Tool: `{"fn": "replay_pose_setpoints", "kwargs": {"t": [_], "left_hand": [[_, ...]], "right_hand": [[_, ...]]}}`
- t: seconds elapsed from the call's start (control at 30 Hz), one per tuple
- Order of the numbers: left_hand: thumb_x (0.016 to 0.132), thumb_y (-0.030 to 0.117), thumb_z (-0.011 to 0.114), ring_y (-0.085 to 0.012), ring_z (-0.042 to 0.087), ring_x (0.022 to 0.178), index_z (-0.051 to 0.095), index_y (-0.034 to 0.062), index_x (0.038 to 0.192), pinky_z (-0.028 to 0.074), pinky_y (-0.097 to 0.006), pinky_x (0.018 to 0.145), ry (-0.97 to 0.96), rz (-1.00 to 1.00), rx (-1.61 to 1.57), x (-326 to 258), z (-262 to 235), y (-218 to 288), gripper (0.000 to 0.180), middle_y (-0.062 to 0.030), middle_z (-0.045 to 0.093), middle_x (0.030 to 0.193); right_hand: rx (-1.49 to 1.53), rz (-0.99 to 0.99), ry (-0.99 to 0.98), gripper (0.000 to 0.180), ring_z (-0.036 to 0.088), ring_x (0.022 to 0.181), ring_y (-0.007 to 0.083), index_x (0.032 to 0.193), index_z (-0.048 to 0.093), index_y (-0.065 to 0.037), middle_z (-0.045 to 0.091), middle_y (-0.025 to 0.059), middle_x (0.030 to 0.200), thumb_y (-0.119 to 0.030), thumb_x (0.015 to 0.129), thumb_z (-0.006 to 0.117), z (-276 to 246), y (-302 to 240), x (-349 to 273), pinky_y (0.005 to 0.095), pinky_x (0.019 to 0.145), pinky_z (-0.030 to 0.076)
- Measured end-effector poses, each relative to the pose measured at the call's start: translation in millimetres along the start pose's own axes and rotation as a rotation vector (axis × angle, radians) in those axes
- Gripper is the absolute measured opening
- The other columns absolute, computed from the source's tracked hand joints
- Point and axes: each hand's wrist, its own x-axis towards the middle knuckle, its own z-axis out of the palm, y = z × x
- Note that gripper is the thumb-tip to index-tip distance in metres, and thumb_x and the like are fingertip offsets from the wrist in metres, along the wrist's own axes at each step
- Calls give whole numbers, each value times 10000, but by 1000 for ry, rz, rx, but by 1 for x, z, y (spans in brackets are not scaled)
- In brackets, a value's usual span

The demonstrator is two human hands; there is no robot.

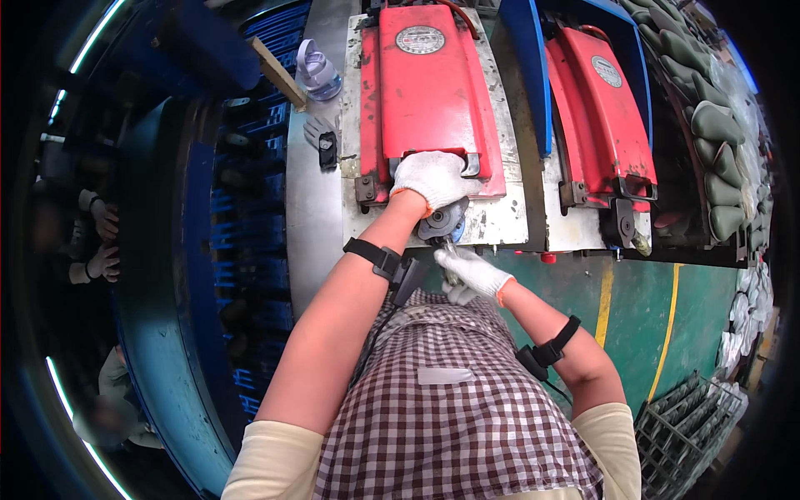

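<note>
Both my hands wear white knitted gloves with orange cuffs. My left hand (pixel 430 179) is closed over the front handle of the red machine lid (pixel 433 92), back of the hand up. Just below it a dark round metal latch (pixel 440 223) juts out from the front of the machine. At the machine's front edge my right hand (pixel 473 273) has its fingers curled round what looks like the latch's lever handle (pixel 448 257), which is mostly hidden by the glove.
A second red-lidded machine (pixel 598 108) with a blue guard stands to the right. Dark green moulded pieces (pixel 717 125) are piled beyond it. On the left metal ledge are a clear bottle (pixel 318 73) and a grey glove (pixel 318 132). A wire crate (pixel 687 425) sits lower right; co-workers are far left.
</note>
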Motion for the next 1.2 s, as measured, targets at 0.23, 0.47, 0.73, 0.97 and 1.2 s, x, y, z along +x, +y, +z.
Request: {"fn": "replay_pose_setpoints", "kwargs": {"t": [0.23, 0.47, 0.73, 0.97, 1.2], "left_hand": [[862, 673, 656, -362, 736, 1040, 775, 77, 1103, 560, -477, 921, 17, -14, -46, 3, 7, -1, 653, -193, 766, 1119], [874, 617, 651, -381, 729, 1026, 771, 80, 1079, 553, -489, 918, 136, 59, -48, -13, -15, 9, 587, -216, 757, 1078], [922, 513, 646, -330, 749, 925, 772, 127, 1077, 573, -420, 843, 433, 158, 16, -35, -123, 24, 435, -151, 764, 940], [853, 337, 766, -394, 634, 1177, 651, 57, 1295, 490, -496, 1037, 1014, 463, 263, -39, -193, 18, 536, -230, 663, 1252], [854, 204, 745, -369, 708, 1039, 737, 46, 1190, 562, -439, 903, 1354, 688, -92, -56, -164, -25, 372, -183, 745, 1115]], "right_hand": [[452, 73, -303, 580, 614, 634, 157, 1203, 516, -105, 699, 135, 992, -657, 1028, 566, 18, 3, 8, 282, 526, 512], [921, -66, -480, 672, 654, 1134, 306, 1450, 471, -25, 646, 196, 1263, -574, 1071, 546, 74, -13, 17, 397, 770, 604], [-228, -349, -186, 450, 618, 698, 107, 1172, 662, -63, 638, 26, 856, -494, 1045, 631, 2, -46, -20, 280, 573, 506], [-740, -830, 1091, 755, 582, 1260, 409, 1446, 579, -96, 576, 257, 1375, -405, 810, 843, -10, -156, 60, 480, 1050, 487], [-579, -755, 1113, 877, 484, 1399, 473, 1536, 525, -123, 466, 305, 1535, -359, 760, 859, -28, -185, 122, 479, 1175, 422]]}}
